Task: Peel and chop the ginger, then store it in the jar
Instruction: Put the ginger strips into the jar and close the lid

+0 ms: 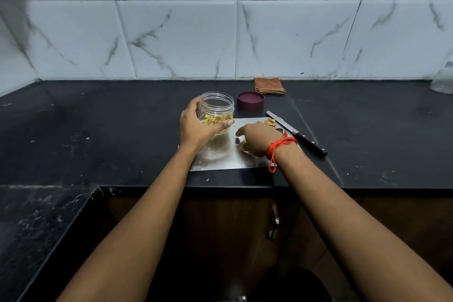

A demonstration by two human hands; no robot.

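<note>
My left hand [196,127] grips a clear plastic jar [216,105], lidless, tilted a little over the steel cutting board [220,154]. Yellow chopped ginger [217,119] lies in the jar's bottom. My right hand [257,138], with a red thread on the wrist, rests palm down on the board, its fingers curled over a few ginger pieces; what lies under the palm is hidden. Brown ginger peels [270,122] sit at the board's far right corner. A black-handled knife [297,134] lies on the counter just right of the board.
The jar's maroon lid [250,101] lies upside down behind the board, with a folded checked cloth [269,85] by the tiled wall. A clear bottle [443,81] stands far right. The black counter [98,130] stretches left and drops off at the front edge.
</note>
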